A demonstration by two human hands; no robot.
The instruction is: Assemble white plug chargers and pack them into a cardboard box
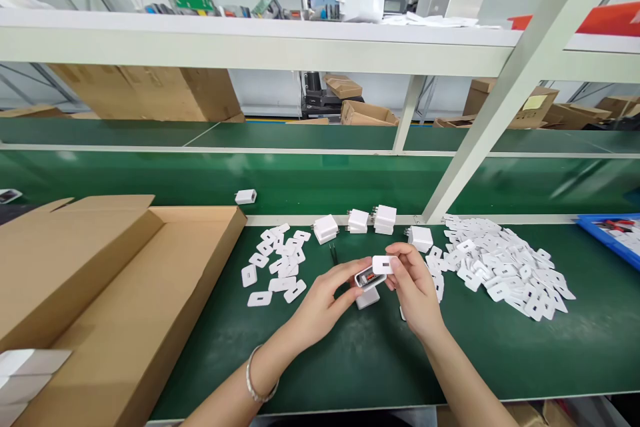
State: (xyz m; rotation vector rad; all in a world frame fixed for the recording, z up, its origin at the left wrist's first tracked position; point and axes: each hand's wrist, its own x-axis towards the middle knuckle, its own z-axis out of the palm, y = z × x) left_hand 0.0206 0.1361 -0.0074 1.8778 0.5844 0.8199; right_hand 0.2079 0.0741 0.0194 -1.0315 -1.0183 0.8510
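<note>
My left hand holds a white charger body with its open end up, showing a red part inside. My right hand pinches a small white cover plate right at that open end, touching it. Both hands hover just above the green mat, in the middle of the bench. Black tweezers lie on the mat just behind my left hand.
Several white chargers stand in a row behind my hands, one more on the belt. Cover plates lie in a small pile at left and a big heap at right. An open cardboard box fills the left. A blue tray sits far right.
</note>
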